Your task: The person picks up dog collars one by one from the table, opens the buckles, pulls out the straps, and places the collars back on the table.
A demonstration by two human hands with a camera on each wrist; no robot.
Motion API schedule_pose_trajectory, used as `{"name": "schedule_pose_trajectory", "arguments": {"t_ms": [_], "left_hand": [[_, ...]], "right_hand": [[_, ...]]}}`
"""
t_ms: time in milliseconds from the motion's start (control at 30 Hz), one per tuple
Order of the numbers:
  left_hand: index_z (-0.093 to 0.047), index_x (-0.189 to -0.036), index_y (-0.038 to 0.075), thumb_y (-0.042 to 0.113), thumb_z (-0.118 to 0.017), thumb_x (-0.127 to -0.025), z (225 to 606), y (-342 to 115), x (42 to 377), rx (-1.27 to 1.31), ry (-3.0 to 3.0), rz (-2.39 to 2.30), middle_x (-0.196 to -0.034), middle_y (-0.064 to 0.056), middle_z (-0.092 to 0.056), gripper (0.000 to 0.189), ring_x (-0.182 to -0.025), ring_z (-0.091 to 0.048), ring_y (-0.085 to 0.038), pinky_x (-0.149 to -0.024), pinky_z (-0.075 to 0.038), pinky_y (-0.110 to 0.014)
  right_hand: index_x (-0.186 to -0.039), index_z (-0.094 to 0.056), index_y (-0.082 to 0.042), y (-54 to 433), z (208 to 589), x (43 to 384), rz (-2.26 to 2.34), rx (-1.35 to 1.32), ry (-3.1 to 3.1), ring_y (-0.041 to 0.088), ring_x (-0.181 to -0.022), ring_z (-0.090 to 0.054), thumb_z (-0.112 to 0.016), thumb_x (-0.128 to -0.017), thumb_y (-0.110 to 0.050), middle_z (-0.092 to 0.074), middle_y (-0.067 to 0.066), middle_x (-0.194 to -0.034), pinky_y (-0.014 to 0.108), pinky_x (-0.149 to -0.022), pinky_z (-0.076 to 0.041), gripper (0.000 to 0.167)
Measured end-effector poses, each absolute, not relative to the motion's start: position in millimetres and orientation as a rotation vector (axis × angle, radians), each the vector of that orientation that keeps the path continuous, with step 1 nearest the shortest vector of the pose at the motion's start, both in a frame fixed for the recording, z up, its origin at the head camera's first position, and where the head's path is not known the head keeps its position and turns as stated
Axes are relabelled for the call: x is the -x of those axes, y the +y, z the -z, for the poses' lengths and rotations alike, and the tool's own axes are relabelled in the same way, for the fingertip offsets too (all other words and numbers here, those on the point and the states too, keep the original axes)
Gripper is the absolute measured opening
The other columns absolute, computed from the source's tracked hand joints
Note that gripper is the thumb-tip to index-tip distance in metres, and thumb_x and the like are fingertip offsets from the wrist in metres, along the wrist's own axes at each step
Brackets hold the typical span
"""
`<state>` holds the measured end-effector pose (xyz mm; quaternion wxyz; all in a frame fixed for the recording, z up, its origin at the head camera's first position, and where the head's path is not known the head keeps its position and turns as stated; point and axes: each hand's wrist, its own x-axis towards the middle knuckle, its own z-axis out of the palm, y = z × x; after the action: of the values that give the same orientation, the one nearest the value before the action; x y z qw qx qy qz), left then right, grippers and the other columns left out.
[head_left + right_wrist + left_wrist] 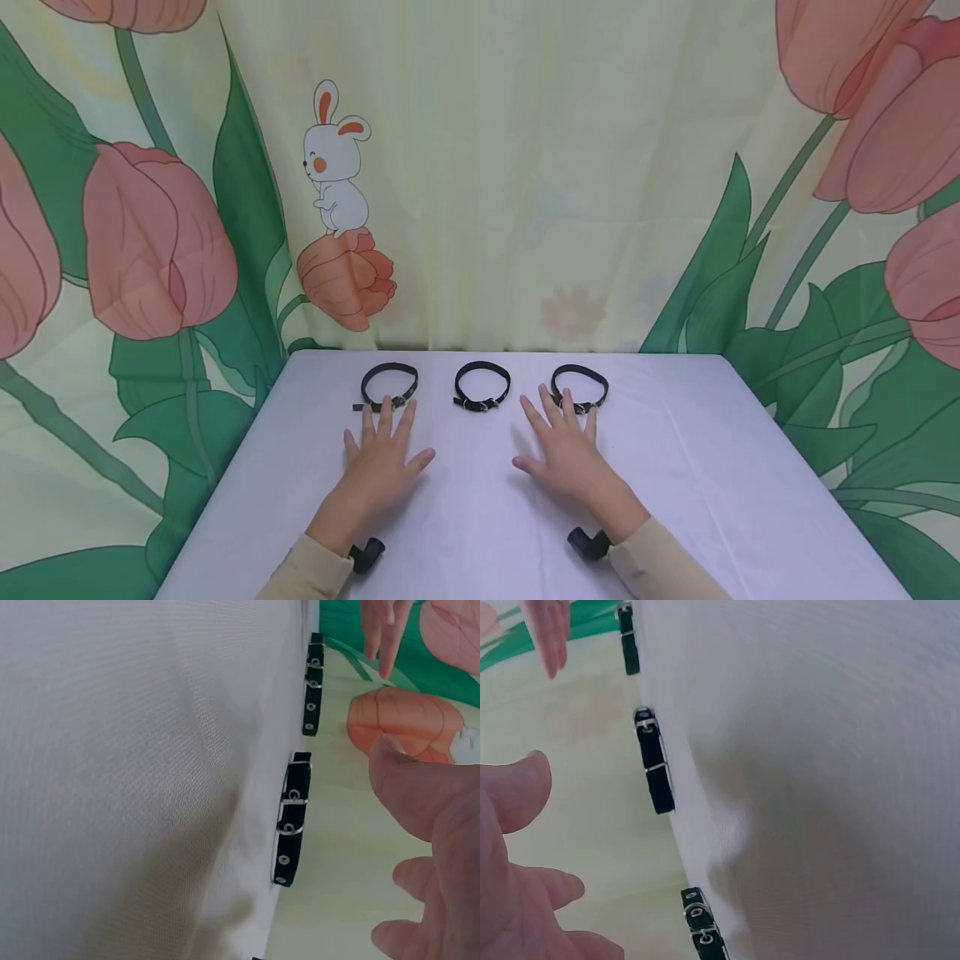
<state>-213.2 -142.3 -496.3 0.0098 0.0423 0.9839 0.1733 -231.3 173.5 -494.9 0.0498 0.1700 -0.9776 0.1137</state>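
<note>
Three small black buckled collars stand in a row at the far side of the table, each fastened into a ring: a left collar (390, 366), a middle collar (474, 406) and a right collar (580, 367). Metal rings, a buckle and eyelets show on the middle collar (294, 817) in the right wrist view. My left hand (380, 467) is held palm down with fingers spread, its fingertips overlapping the left collar's front in the head view. Likewise spread, my right hand (570, 462) has fingertips over the right collar's front. Neither hand grips anything.
White cloth covers the table (480, 517). Behind it hangs a curtain (487, 208) printed with tulips and a rabbit. Black wrist-worn devices sit under the left wrist (367, 556) and the right wrist (588, 544).
</note>
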Motion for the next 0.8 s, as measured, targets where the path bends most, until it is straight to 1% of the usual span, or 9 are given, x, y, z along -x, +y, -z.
{"name": "schedule_pose_trajectory", "arguments": {"t_ms": [200,400,533,633,800], "left_hand": [[-0.026,-0.172,0.018,0.056,-0.064,-0.103,495,-146,216,-0.152,3.122,-0.559,-0.178,-0.028,-0.012,0.087,-0.162,-0.004,-0.061,-0.118,-0.008,-0.089],[-0.028,-0.171,0.018,0.051,-0.065,-0.105,494,-150,221,-0.143,3.131,-0.602,-0.179,-0.027,-0.012,0.083,-0.163,-0.005,-0.060,-0.120,-0.010,-0.087],[-0.031,-0.170,0.018,0.046,-0.067,-0.105,492,-152,224,-0.134,3.141,-0.628,-0.178,-0.028,-0.015,0.079,-0.163,-0.007,-0.059,-0.121,-0.012,-0.086],[-0.036,-0.168,0.016,0.042,-0.069,-0.104,488,-154,225,-0.128,3.155,-0.650,-0.177,-0.029,-0.018,0.077,-0.163,-0.010,-0.059,-0.121,-0.015,-0.085],[-0.039,-0.167,0.014,0.037,-0.070,-0.104,485,-158,227,-0.130,3.173,-0.676,-0.175,-0.030,-0.023,0.073,-0.162,-0.014,-0.059,-0.121,-0.018,-0.084]], "right_hand": [[-0.170,-0.032,-0.025,170,495,239,-0.408,-0.589,-2.919,0.056,-0.164,-0.010,-0.078,-0.093,-0.057,-0.020,0.013,-0.181,0.092,-0.115,-0.014,0.096],[-0.169,-0.036,-0.025,165,495,248,-0.525,-0.621,-2.897,0.051,-0.166,-0.009,-0.079,-0.095,-0.053,-0.022,0.008,-0.181,0.090,-0.117,-0.014,0.090],[-0.167,-0.039,-0.026,161,495,254,-0.570,-0.662,-2.845,0.050,-0.165,-0.015,-0.081,-0.094,-0.050,-0.029,0.008,-0.178,0.090,-0.117,-0.016,0.088],[-0.167,-0.040,-0.027,158,495,258,-0.585,-0.686,-2.818,0.050,-0.165,-0.018,-0.081,-0.094,-0.049,-0.034,0.008,-0.177,0.089,-0.117,-0.017,0.087],[-0.167,-0.041,-0.027,152,494,262,-0.632,-0.717,-2.802,0.046,-0.165,-0.021,-0.082,-0.093,-0.047,-0.035,0.006,-0.176,0.088,-0.118,-0.018,0.086]]}}
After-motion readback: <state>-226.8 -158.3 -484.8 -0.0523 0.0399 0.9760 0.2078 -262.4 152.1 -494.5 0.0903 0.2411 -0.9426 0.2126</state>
